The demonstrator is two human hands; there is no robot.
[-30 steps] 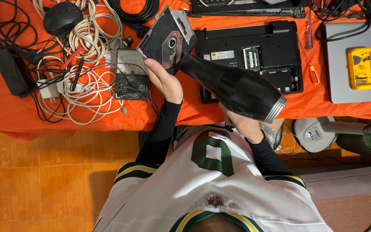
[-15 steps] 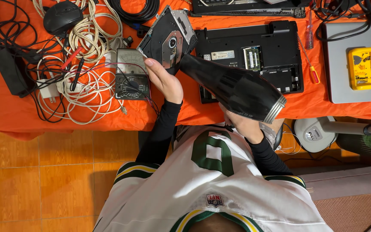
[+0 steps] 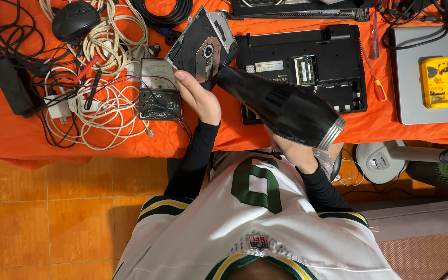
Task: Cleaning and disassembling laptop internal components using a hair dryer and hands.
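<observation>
My left hand [image 3: 199, 97] grips a slim black optical disc drive [image 3: 203, 44], tilted up above the orange table [image 3: 105, 140]. My right hand [image 3: 294, 152] holds a black hair dryer [image 3: 281, 106] by its handle. The dryer's nozzle points at the drive and nearly touches it. Behind both lies an upturned black laptop [image 3: 307, 62] with its bottom bays uncovered. My hands are just in front of my white and green jersey.
An analogue multimeter [image 3: 157, 91] lies left of my left hand among white and black cables [image 3: 99, 103]. A computer mouse [image 3: 73, 21] and black power brick [image 3: 11, 85] sit far left. A screwdriver [image 3: 377, 85], grey laptop [image 3: 431, 111] and yellow box [image 3: 438, 82] lie right.
</observation>
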